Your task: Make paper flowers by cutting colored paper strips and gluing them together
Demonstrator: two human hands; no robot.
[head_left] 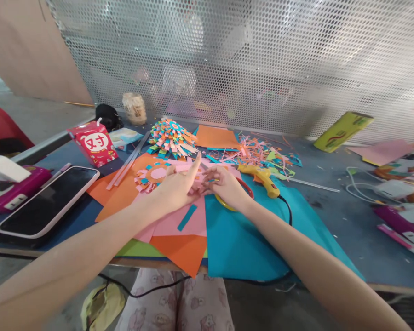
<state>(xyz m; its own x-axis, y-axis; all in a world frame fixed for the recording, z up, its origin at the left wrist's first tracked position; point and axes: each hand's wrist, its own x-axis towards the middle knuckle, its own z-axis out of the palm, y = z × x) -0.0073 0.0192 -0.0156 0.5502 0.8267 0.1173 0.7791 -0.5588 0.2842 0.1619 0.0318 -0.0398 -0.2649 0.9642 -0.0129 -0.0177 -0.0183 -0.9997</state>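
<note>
My left hand (pixel 181 184) is over the pink paper (pixel 182 225), its index finger stretched out and its other fingers curled in. My right hand (pixel 226 184) meets it from the right with its fingers pinched together. What the fingertips hold is too small and hidden to name. Beside my left hand lies a flower-like ring of fringed paper (pixel 145 177) in orange, pink and blue. A yellow and red ring (pixel 226 204) shows partly beneath my right hand. A short blue paper strip (pixel 186 218) lies below the hands, and a yellow glue gun (pixel 260 177) lies to the right.
A fringed paper pompom (pixel 170 138) and paper shreds (pixel 258 149) lie behind the hands. Blue sheets (pixel 248 243) cover the table's front right. A phone (pixel 48 202), a red carton (pixel 93 142) and glue sticks (pixel 127 163) are left. A black cord (pixel 287 209) trails off the gun.
</note>
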